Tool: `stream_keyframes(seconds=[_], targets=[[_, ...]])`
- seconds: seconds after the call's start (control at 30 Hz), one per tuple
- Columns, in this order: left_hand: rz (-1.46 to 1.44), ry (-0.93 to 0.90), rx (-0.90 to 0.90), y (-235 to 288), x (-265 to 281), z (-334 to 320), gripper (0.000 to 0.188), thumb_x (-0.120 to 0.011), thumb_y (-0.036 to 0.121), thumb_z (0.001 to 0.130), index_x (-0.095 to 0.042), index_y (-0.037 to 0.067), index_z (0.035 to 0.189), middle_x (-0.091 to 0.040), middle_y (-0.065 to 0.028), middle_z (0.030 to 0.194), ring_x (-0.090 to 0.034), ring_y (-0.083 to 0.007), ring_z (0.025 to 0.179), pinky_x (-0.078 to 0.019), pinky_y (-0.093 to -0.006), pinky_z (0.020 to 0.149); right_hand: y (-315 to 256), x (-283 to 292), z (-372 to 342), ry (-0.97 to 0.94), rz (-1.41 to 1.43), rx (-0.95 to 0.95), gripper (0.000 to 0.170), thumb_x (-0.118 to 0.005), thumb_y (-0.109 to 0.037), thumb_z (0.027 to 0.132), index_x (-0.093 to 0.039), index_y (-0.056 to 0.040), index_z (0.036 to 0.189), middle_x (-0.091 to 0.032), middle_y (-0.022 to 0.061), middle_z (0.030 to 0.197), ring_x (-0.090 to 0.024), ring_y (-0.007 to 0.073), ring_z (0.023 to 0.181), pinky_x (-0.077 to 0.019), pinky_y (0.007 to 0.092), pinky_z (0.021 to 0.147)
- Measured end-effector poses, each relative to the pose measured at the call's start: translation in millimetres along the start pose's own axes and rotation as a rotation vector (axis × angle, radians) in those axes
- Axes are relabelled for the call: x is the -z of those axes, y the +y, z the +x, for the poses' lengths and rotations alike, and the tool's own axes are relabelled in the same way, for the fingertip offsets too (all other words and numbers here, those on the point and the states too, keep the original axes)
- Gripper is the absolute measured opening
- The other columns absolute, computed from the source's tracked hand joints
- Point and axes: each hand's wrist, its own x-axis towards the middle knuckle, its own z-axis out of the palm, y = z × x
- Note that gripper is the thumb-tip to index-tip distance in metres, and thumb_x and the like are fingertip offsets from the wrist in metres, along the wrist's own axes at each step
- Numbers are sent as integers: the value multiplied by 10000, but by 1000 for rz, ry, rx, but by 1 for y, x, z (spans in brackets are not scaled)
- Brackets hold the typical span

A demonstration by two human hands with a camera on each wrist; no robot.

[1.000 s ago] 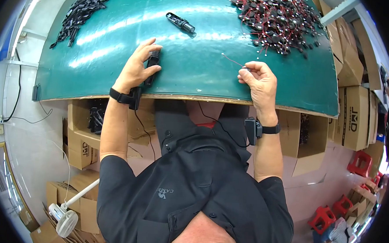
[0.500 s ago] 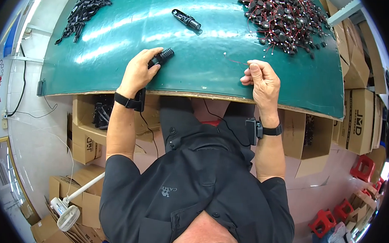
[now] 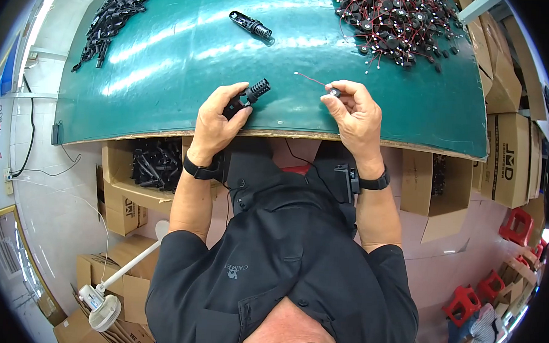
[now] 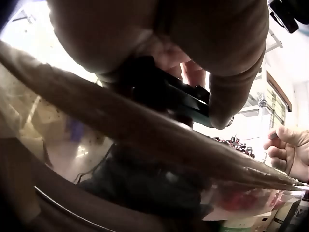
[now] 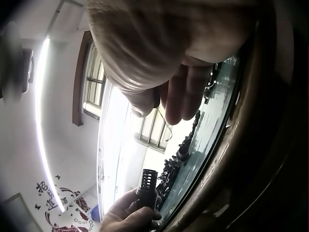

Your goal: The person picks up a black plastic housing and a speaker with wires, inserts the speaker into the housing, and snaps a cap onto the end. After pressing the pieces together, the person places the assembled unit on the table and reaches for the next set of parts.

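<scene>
Left hand point(image 3: 220, 116): thumb and fingers are clamped round the body of a black housing point(image 3: 258, 88), which lies between them. Its long axis runs obliquely out of the grip, ribbed end past the fingertips, pointing away from the person and to the right. Right hand point(image 3: 360, 119): thumb and forefinger pinch a round black part point(image 3: 334, 92); its red wire point(image 3: 310, 79) trails leftward and slightly away from those fingertips. The housing is matt black, its end slotted like a cage; the round part shows a pale centre, and the wire ends in a small white tip. The near table edge point(image 3: 313, 135) runs just on the person's side of the fingers. Green tabletop point(image 3: 290, 107) extends between the hands; a second housing point(image 3: 251, 26) lies beyond the left fingertips, a pile of wired round parts point(image 3: 397, 26) beyond the right.
</scene>
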Motion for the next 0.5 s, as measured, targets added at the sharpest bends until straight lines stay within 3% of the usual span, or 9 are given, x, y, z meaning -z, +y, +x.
stream_keyframes(seconds=[0.07, 0.17, 0.2, 0.3, 0.5], targets=[[-7, 15, -10, -1, -6, -2, 496, -800, -15, 843, -697, 23, 1327, -728, -128, 1149, -706, -220, 943, -560, -321, 890, -2, -4, -1, 1, -42, 32, 278, -837, -85, 947, -698, 5, 1170, -749, 48, 1005, -730, 98, 898, -616, 279, 797], [-23, 49, -31, -4, -12, -4, 504, -808, -23, 839, -699, 26, 1329, -721, -118, 1145, -689, -188, 905, -558, -310, 866, 0, -12, -3, -10, -127, 279, 287, -865, -48, 888, -708, -11, 1126, -756, 75, 994, -745, 137, 876, -610, 291, 776], [-28, 57, -24, -5, -13, -5, 506, -809, -25, 838, -699, 27, 1329, -720, -119, 1154, -691, -192, 909, -559, -315, 869, 0, -14, -4, -9, -125, 276, 287, -865, -48, 888, -708, -11, 1126, -756, 75, 994, -745, 137, 876, -610, 291, 776], [-36, 73, -7, -6, -15, -8, 509, -811, -29, 836, -701, 28, 1330, -716, -122, 1173, -695, -199, 917, -561, -323, 873, -4, -19, -4, -23, -195, 475, 341, -882, -14, 827, -700, -19, 1115, -747, 112, 984, -751, 226, 851, -607, 316, 740], [-65, 118, -48, -12, -19, -13, 503, -802, -38, 837, -690, 25, 1323, -715, -119, 1190, -698, -205, 1000, -557, -322, 914, -17, -32, -12, -22, -191, 628, 373, -879, 16, 789, -696, -27, 1110, -734, 126, 997, -731, 294, 831, -603, 354, 709]])
